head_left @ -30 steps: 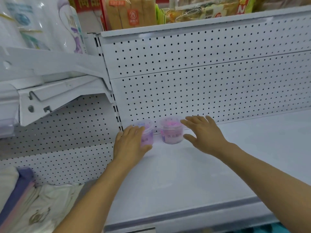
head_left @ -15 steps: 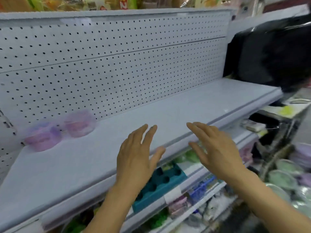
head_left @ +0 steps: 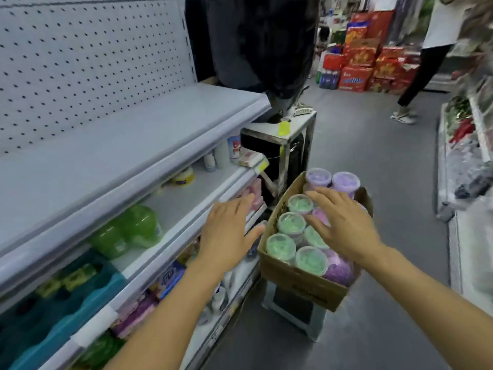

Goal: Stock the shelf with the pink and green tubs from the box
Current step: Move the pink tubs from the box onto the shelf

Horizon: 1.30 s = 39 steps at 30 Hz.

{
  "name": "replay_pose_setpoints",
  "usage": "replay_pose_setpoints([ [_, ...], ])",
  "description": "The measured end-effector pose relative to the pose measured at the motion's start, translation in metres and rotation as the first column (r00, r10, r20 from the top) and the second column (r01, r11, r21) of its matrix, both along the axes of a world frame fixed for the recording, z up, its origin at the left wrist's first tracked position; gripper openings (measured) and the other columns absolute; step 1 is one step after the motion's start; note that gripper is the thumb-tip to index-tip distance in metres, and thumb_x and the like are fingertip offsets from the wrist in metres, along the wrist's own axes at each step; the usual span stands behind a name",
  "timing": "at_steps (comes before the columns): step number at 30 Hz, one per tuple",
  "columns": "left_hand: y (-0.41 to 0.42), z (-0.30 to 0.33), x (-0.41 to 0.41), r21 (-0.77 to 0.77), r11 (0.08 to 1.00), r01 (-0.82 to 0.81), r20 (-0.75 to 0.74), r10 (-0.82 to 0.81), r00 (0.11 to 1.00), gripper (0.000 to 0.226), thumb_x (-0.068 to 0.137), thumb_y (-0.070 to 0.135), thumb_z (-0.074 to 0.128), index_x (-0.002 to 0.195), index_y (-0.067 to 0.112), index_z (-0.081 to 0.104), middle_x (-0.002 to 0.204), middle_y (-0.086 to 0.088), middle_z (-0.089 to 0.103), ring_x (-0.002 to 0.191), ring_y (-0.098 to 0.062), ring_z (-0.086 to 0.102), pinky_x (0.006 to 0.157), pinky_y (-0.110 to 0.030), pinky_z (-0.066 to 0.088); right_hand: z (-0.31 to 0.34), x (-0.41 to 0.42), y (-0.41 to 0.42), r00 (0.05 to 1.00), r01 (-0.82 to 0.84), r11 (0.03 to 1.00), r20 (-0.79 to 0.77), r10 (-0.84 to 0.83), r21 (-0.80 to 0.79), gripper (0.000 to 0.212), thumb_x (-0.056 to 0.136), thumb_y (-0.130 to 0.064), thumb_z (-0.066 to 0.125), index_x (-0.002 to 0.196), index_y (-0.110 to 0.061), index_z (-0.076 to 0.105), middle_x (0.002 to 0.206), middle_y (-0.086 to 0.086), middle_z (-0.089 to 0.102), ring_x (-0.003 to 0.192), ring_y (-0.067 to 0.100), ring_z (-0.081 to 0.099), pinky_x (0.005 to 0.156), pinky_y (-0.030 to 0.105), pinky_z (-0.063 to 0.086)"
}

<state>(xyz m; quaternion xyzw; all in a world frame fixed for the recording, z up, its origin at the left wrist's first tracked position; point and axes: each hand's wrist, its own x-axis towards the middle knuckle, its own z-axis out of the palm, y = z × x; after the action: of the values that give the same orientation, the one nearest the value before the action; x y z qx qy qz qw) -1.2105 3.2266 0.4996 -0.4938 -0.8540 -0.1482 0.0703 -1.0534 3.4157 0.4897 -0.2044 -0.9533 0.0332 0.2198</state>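
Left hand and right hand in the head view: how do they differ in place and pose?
The left hand hangs over the lower shelf edge, beside the brown cardboard box; the right hand is over the box's round green-lidded tubs. The left's fingers lie together; the right's are spread. Both are palm down, holding nothing.

Tubs in a box beside a bare shelf

A brown cardboard box (head_left: 298, 279) sits on a small stool, tilted, just right of the shelving. It is packed with round clear-lidded tubs standing upright: green tubs (head_left: 291, 223) along its left side, pink tubs (head_left: 338, 269) at the right and lower end, and paler purple-pink ones (head_left: 345, 181) at the far end. The pale grey shelf (head_left: 112, 145), backed by white pegboard, lies to the left of the box.
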Motion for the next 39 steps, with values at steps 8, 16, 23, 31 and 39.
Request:
replay_pose_setpoints([
  [8,0.154,-0.072,-0.035,-0.137,0.969,0.206,0.181,-0.18,0.967,0.067,0.091,0.052,0.048,0.148,0.023,0.029,0.143,0.0,0.045,0.13,-0.023,0.042,0.106,-0.035,0.035,-0.069,0.012,0.134,0.965,0.26,0.937,0.1,-0.242,-0.236,0.046,0.087,-0.031,0.063,0.13,-0.015,0.055,0.13,0.006,0.055,0.119,0.03,0.05,0.085,0.041,0.049],
  [16,0.344,-0.13,-0.116,-0.163,0.952,0.26,0.393,-0.179,0.902,0.066,0.092,0.042,0.055,0.148,0.02,0.028,0.149,-0.002,0.036,0.136,-0.021,0.036,0.106,-0.036,0.035,-0.132,-0.054,0.28,0.888,0.453,0.789,0.292,-0.355,-0.416,0.07,0.085,-0.045,0.061,0.144,-0.023,0.031,0.144,0.0,0.036,0.127,0.025,0.039,0.088,0.037,0.046],
  [23,0.487,-0.216,-0.181,-0.171,0.949,0.265,0.541,-0.134,0.831,0.096,0.067,0.047,0.077,0.146,0.03,0.025,0.148,-0.003,0.027,0.132,-0.028,0.035,0.106,-0.048,0.038,-0.204,-0.112,0.395,0.854,0.518,0.718,0.332,-0.401,-0.466,0.093,0.072,-0.046,0.076,0.147,-0.028,0.024,0.152,0.009,0.016,0.134,0.033,0.028,0.102,0.042,0.038],
  [31,0.561,-0.286,-0.21,-0.277,0.905,0.323,0.541,-0.131,0.831,0.129,0.053,0.047,0.086,0.151,0.028,0.005,0.158,-0.002,0.001,0.146,-0.023,0.004,0.117,-0.041,0.018,-0.275,-0.147,0.461,0.839,0.53,0.721,0.401,-0.368,-0.446,0.114,0.059,-0.063,0.076,0.149,-0.039,0.01,0.159,0.007,-0.006,0.146,0.032,0.001,0.114,0.052,0.022],
  [39,0.559,-0.301,-0.208,-0.029,0.961,0.276,0.59,-0.206,0.781,0.111,0.045,0.052,0.084,0.141,0.027,0.034,0.13,0.003,0.031,0.126,-0.014,0.033,0.11,-0.03,0.032,-0.282,-0.144,0.457,0.871,0.492,0.746,0.251,-0.423,-0.448,0.088,0.064,-0.053,0.075,0.141,-0.033,0.038,0.155,0.01,0.02,0.139,0.029,0.018,0.111,0.043,0.027],
])
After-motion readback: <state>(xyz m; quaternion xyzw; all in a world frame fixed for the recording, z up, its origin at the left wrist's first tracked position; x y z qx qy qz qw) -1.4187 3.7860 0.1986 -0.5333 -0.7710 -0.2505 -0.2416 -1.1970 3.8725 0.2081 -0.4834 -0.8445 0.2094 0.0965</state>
